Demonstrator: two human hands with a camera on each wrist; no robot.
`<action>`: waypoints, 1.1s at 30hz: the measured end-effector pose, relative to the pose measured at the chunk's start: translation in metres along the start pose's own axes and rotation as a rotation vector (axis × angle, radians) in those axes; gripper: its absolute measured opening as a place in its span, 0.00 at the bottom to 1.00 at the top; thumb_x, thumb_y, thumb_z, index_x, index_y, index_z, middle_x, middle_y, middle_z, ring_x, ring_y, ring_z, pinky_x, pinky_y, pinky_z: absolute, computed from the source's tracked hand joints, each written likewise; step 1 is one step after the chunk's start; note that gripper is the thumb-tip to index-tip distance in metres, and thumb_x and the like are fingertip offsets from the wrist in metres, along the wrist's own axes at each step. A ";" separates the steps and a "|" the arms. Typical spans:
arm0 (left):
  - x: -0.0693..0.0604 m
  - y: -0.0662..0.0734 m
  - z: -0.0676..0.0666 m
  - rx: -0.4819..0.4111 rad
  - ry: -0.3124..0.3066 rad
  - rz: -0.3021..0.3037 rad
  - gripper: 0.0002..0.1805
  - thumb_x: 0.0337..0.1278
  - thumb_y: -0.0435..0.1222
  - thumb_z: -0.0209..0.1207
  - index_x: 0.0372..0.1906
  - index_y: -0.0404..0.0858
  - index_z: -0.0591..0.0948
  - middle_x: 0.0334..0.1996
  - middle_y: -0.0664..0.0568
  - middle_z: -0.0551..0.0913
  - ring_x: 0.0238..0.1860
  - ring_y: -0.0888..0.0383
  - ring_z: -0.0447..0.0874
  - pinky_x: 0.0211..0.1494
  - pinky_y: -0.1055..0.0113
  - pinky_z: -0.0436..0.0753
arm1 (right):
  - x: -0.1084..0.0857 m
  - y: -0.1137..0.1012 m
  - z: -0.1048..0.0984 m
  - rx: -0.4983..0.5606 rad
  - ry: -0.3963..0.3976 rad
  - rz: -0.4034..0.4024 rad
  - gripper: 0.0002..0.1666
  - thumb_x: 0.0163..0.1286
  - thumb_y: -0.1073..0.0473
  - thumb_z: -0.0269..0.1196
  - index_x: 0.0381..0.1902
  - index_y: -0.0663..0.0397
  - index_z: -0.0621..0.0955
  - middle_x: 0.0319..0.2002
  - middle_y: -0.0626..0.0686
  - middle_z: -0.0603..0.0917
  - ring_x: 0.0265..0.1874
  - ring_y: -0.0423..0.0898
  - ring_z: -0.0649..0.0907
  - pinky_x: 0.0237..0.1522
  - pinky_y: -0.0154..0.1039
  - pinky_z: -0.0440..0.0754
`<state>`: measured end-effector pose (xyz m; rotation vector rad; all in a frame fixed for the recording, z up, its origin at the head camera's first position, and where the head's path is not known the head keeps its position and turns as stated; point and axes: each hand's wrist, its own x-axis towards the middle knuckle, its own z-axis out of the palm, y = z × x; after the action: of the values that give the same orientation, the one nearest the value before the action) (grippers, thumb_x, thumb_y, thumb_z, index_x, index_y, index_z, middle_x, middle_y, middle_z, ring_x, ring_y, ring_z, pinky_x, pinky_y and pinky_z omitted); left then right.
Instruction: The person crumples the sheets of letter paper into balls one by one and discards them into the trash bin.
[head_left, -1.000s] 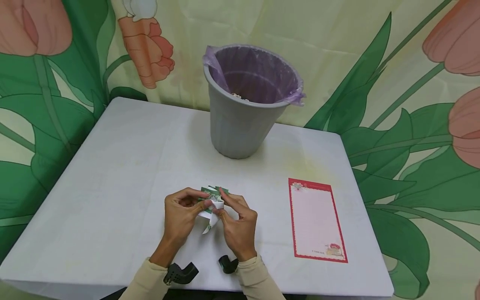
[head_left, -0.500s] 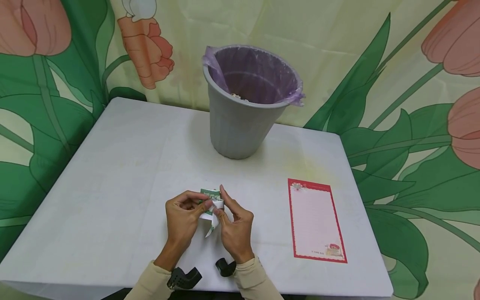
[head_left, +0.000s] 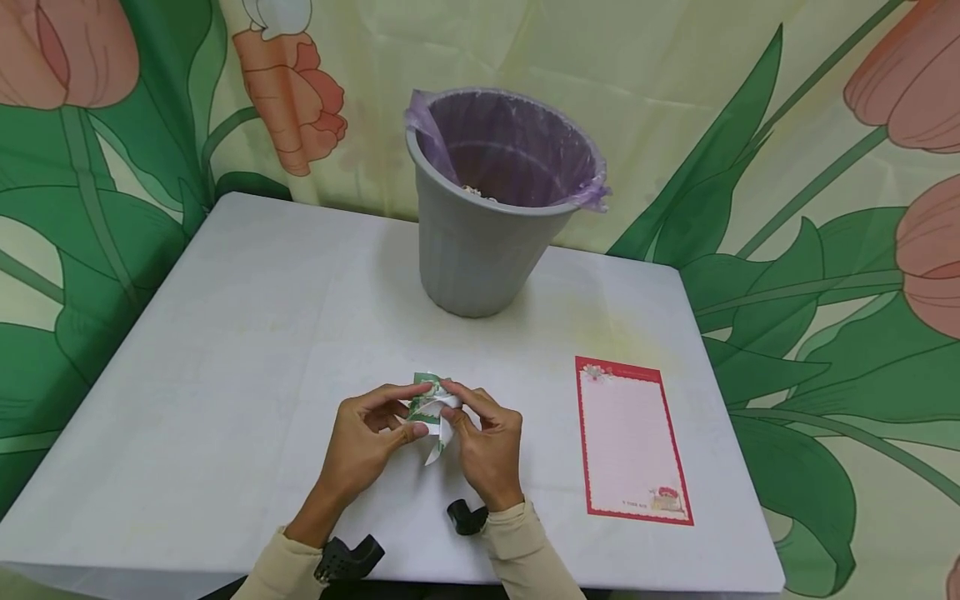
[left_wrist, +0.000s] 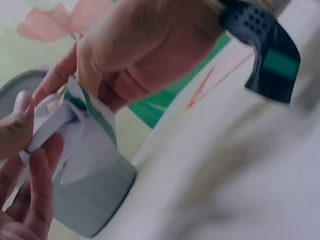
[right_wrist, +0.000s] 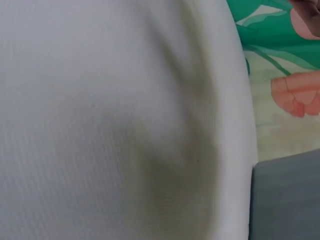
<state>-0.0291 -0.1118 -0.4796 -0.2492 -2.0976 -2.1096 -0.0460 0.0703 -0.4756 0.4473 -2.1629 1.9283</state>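
Note:
In the head view, a small folded green-and-white paper [head_left: 426, 410] is held between both hands above the near middle of the table. My left hand [head_left: 363, 440] pinches its left side with thumb and forefinger, and my right hand [head_left: 491, 446] pinches the right side near the top. A pointed white strip hangs below. The left wrist view shows the paper [left_wrist: 92, 142] large, with a white band bent across it, between my left hand [left_wrist: 27, 180] and right hand [left_wrist: 145, 45]. Only a bit of a hand enters the right wrist view's top corner; which one I cannot tell.
A grey bin [head_left: 480, 258] with a purple liner stands at the back middle of the white table [head_left: 225, 358]. Flat on the right side lies a red-bordered sheet [head_left: 633, 442]. Behind hangs a tulip-patterned curtain [head_left: 667, 67].
Both hands have moved slightly right with the paper. My left thumb and forefinger have spread further apart on it, and its white folds have shifted.

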 end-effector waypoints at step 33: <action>-0.004 0.006 0.015 -0.061 0.217 0.128 0.17 0.44 0.17 0.77 0.42 0.31 0.91 0.32 0.43 0.86 0.26 0.60 0.87 0.27 0.70 0.86 | 0.000 0.002 -0.011 0.083 -0.255 -0.074 0.32 0.70 0.55 0.71 0.69 0.60 0.81 0.67 0.59 0.83 0.71 0.52 0.81 0.73 0.44 0.78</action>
<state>-0.0237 -0.0964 -0.4750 -0.1487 -1.8479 -2.0282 -0.0475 0.0810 -0.4764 0.8172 -2.1826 2.0209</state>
